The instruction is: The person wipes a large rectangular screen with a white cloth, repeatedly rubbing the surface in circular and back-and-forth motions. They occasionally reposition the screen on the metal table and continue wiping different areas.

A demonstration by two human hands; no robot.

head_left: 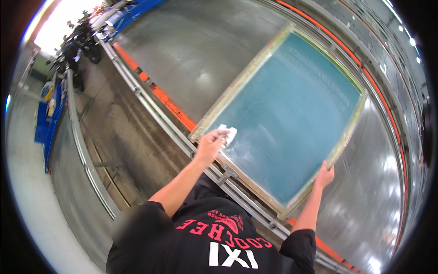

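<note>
In front of me lies a large screen-printing frame (pixel 255 71), its pale border stretched with teal mesh (pixel 292 118). Faint whitish smears and light lettering marks show on the mesh. My left hand (pixel 209 148) is closed on a crumpled white cloth (pixel 231 136), which rests at the frame's near left corner, over the mesh. On the near right side, my right hand (pixel 324 176) is closed round the frame's border. Its fingertips are partly hidden by the border.
The frame sits on a long metal table (pixel 196 55) edged with orange strips and a silver rail (pixel 169 130). A clamp-like bracket (pixel 227 174) is fixed to the near rail. Left of me run a walkway and another railed table; motorbikes (pixel 86 41) stand far left, near blue trays (pixel 49 119).
</note>
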